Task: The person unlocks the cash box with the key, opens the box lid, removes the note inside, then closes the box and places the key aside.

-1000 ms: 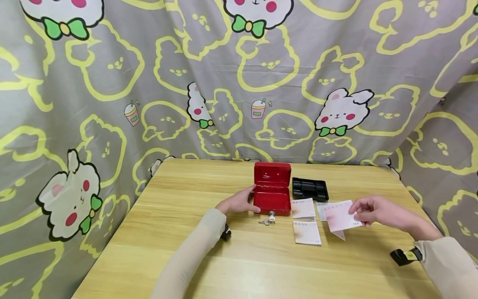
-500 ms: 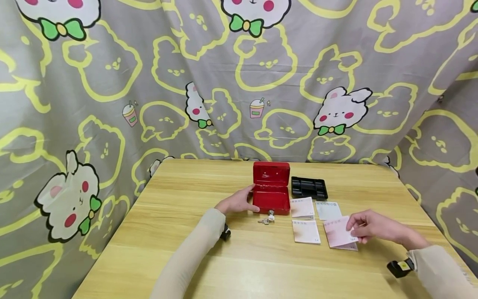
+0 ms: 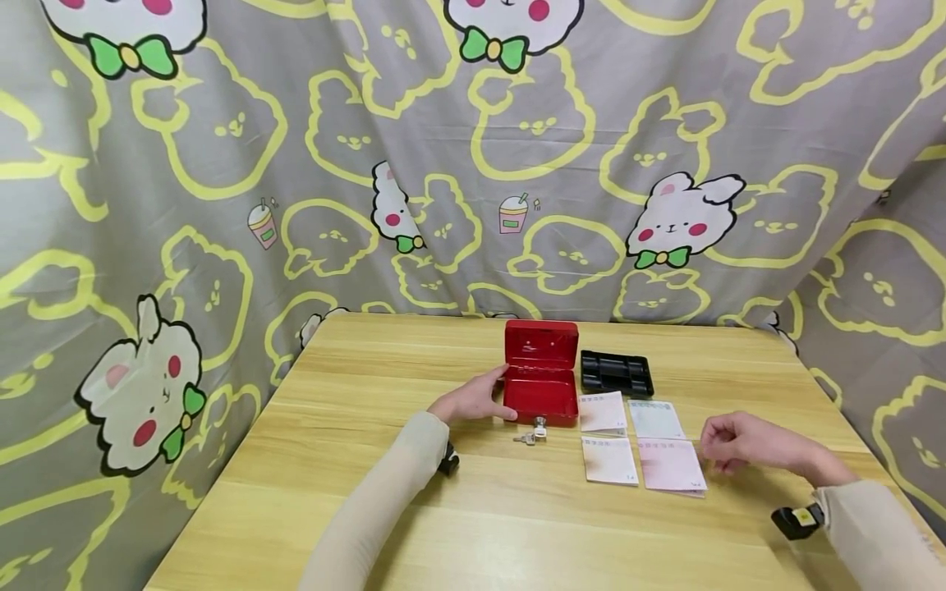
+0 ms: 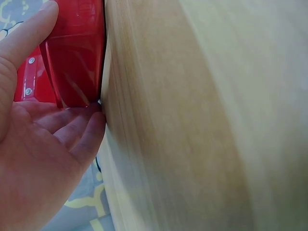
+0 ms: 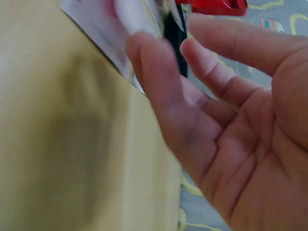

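Item: left hand (image 3: 473, 400), spread around the left end of the red box (image 3: 539, 397), thumb at the front corner, fingers against the end wall; I log it as having hold of the box.

Item: right hand (image 3: 750, 443), fingers loosely bent and apart, nothing in its hold, just beside the right edge of the pink paper (image 3: 671, 465).

Item: red box, standing on the worktop (image 3: 443, 525) with its lid (image 3: 541, 345) raised at the back; I can see its red floor.

Items: four papers, in two rows of two to the right of the box. I list a cream paper (image 3: 602, 411) back left, folded, one corner lifting; a pale blue paper (image 3: 655, 419) back right; a white paper (image 3: 609, 460) front left; and the pink paper front right, a lower layer showing beneath its front edge.

Item: black tray (image 3: 617, 374), divided into compartments, behind the papers and right of the box.

Item: keys (image 3: 527, 439), just in front of the box, too small for me to count.

Item: patterned curtain (image 3: 436, 131), grey and yellow, behind the worktop.
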Demonstrator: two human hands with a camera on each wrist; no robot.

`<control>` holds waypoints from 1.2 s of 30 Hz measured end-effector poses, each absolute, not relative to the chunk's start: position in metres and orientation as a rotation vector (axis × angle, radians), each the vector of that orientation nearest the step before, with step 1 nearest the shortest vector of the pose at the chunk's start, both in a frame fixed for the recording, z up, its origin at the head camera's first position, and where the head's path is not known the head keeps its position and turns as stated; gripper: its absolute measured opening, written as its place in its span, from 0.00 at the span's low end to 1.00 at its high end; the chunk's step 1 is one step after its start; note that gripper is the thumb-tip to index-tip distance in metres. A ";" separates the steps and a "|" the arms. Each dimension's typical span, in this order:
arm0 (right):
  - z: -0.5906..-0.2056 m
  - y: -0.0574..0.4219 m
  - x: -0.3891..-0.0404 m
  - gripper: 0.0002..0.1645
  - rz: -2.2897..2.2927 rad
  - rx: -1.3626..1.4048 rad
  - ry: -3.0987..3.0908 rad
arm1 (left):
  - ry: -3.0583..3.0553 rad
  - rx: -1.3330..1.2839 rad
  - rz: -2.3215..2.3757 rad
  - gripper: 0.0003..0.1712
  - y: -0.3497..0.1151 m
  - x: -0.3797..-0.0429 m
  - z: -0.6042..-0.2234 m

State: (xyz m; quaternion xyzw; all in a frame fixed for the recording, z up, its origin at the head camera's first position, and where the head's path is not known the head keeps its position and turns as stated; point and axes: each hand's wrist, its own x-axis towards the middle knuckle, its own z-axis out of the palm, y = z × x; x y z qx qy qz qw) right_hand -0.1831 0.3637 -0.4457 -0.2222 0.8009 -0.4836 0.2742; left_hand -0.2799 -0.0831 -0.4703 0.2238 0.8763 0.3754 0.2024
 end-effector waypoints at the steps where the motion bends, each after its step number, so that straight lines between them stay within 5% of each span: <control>1: -0.442 0.365 -0.186 0.07 -1.281 -0.581 2.195 | 2.447 0.624 1.049 0.58 -0.083 -0.280 -0.470; 15: -0.412 0.312 -0.257 0.16 -1.037 -0.521 2.588 | 2.436 0.648 1.064 0.57 -0.083 -0.280 -0.472; 36: -0.462 0.267 -0.316 0.10 -0.740 -0.858 2.858 | 2.441 0.629 1.066 0.57 -0.084 -0.281 -0.471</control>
